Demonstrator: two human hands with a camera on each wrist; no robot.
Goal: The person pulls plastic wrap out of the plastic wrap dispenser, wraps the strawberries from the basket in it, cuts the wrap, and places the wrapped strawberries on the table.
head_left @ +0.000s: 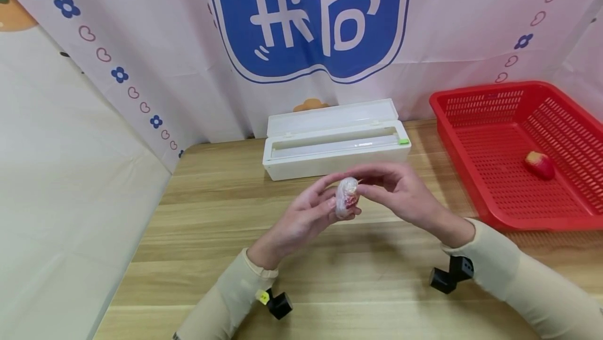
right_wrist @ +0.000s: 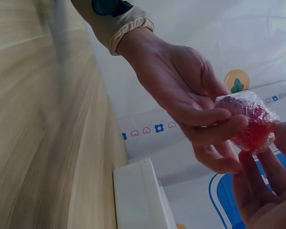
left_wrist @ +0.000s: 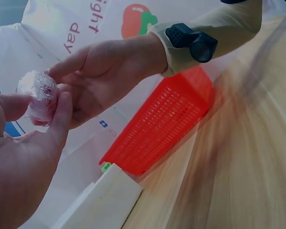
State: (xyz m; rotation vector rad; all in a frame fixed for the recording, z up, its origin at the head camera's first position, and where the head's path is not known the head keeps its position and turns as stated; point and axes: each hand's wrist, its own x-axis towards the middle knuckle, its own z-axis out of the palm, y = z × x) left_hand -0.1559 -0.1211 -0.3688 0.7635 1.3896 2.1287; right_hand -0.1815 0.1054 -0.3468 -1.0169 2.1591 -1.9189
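Tabletop (head_left: pixel 198 225), fruit (head_left: pixel 540 166) in basket (head_left: pixel 485 151), wrapped piece (head_left: pixel 346 197) in left hand's (head_left: pixel 303 214) and right hand's (head_left: pixel 406 193) grip

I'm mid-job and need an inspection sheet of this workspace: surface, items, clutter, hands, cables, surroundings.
Surface: wood-grain table.
Job's things: film-wrapped red piece held above the table; white box farther back, lid open; red basket on the right, with one red-and-yellow piece inside.
Clutter: nothing seen.
Left hand: holds the wrapped piece between thumb and fingers.
Right hand: grips the same piece from the other side with thumb and fingers.
Cables: nothing seen; black wrist devices on both sleeves.
Surroundings: white printed cloth behind the table, bearing a blue emblem.
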